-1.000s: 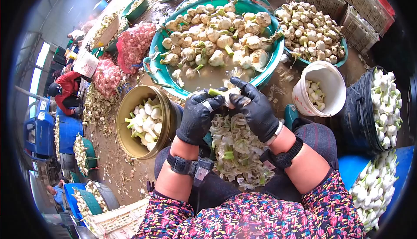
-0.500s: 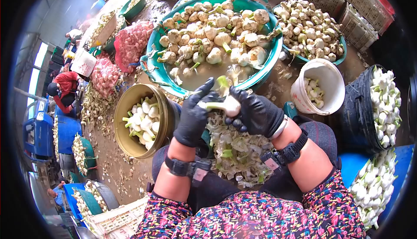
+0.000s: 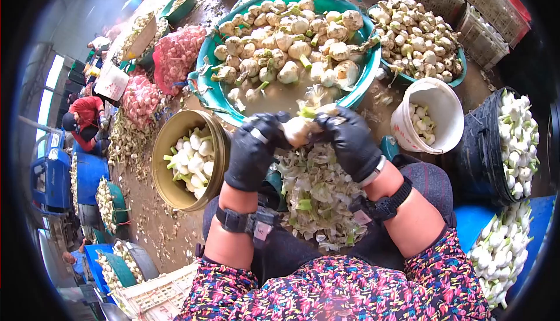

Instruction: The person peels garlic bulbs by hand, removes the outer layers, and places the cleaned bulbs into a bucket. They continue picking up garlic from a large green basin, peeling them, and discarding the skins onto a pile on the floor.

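Observation:
A garlic bulb (image 3: 298, 131) is gripped between my two black-gloved hands, just in front of the big teal tub (image 3: 204, 67). My left hand (image 3: 255, 150) is closed on the bulb's left side, and a pale strip shows between its fingers. On the other side, my right hand (image 3: 352, 143) pinches the bulb and its loose skin, fingertips partly hidden. Torn skin with a green tip stands up above the bulb. Beneath the hands lies a heap of garlic peelings (image 3: 318, 204). Muddy water and many unpeeled bulbs (image 3: 286, 41) fill the tub.
A tan bucket (image 3: 160, 172) of peeled bulbs stands left; a white bucket (image 3: 450, 117) with some pieces stands right. A black tub (image 3: 475, 140) of white bulbs is farther right. Pink mesh sacks (image 3: 178, 58) and crates (image 3: 487, 6) sit behind. A person in red (image 3: 87, 117) works at far left.
My left hand has closed in on the bulb, its index finger no longer stretched out. The bulb has shifted slightly left and turned, and its long stem is no longer plainly visible.

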`<state>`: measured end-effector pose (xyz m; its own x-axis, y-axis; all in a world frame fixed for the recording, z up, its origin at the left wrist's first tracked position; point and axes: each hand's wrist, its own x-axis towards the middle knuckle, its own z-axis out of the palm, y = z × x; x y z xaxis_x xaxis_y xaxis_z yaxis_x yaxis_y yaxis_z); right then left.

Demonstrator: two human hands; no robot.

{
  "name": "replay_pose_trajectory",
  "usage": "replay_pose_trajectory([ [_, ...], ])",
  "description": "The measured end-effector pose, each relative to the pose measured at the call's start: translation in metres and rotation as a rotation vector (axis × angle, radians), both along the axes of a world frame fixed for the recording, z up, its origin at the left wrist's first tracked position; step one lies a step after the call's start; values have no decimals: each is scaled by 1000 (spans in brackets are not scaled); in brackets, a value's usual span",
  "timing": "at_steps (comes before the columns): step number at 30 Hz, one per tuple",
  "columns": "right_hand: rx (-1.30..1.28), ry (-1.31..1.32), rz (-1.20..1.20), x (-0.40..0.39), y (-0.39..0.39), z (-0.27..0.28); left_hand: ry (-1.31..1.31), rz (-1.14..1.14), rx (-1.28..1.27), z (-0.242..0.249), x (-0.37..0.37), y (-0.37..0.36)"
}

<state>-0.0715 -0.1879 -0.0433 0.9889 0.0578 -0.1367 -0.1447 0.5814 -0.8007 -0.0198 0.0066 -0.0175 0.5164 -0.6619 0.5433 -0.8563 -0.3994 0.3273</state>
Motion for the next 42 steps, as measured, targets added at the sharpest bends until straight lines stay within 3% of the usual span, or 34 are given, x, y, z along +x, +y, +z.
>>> replay_pose_trajectory([
  [2,-95,-229,37,-7,-13,22,1136,283,-749,2,-5,7],
  [3,-137,-272,163,-8,-20,26,1304,271,-1072,11,-7,-2],
  [4,-191,-195,339,-9,-30,35,1293,273,-1075,6,-5,2],
  [6,-317,-246,764,-3,-29,28,952,267,-720,-4,-4,4],
  [7,-909,-174,889,-5,-29,27,941,284,-532,-6,-5,7],
  [8,-1092,-429,598,-10,-24,-16,943,278,-525,-9,-5,4],
  [10,-887,-330,210,-13,-11,2,298,170,-176,-19,-5,-4],
  [11,-556,-248,242,-11,-8,7,287,42,-61,0,-12,-12],
  [12,-223,-164,266,-8,-8,12,1037,183,-341,7,-24,-21],
  [13,-222,-27,239,-7,-14,18,1049,176,-317,8,-21,-20],
  [14,-386,-33,152,-4,-23,12,1062,171,-293,9,-18,-19],
  [15,-897,-95,-78,0,-39,3,1028,185,-389,15,-10,-16],
  [16,-1165,-184,-293,4,-62,0,993,200,-485,23,4,-10],
  [17,-1295,-65,-372,2,-80,26,832,224,-335,20,22,4],
  [20,-1574,-17,-408,-2,-122,45,589,416,145,16,76,21],
  [22,-1440,78,-392,-6,-108,50,364,487,469,-3,108,16],
  [23,-1429,14,-318,-3,-104,40,396,544,622,-14,125,12],
  [24,-1232,97,-159,-3,-95,51,389,540,766,-23,139,10],
  [26,-1191,-6,-111,0,-84,40,402,495,953,-48,163,7],
  [28,-1236,-97,-99,2,-76,37,388,519,966,-73,176,14],
  [32,-1122,-215,-118,6,-66,27,363,520,889,-53,156,21],
  [34,-1060,-228,-74,6,-53,16,871,441,42,-37,135,28],
  [36,-627,-199,-34,3,-25,13,1190,276,-351,-4,89,9],
  [37,-786,-312,-50,2,-16,14,748,104,-150,4,68,5],
  [38,-727,-323,31,0,-8,19,303,-64,44,10,47,1],
  [39,-726,-377,-22,0,2,15,-14,-117,81,18,28,-10],
  [40,-726,-435,-79,1,10,8,156,-79,101,12,13,-7],
  [42,-831,-449,-110,-1,10,4,71,-27,62,13,-6,-17],
])
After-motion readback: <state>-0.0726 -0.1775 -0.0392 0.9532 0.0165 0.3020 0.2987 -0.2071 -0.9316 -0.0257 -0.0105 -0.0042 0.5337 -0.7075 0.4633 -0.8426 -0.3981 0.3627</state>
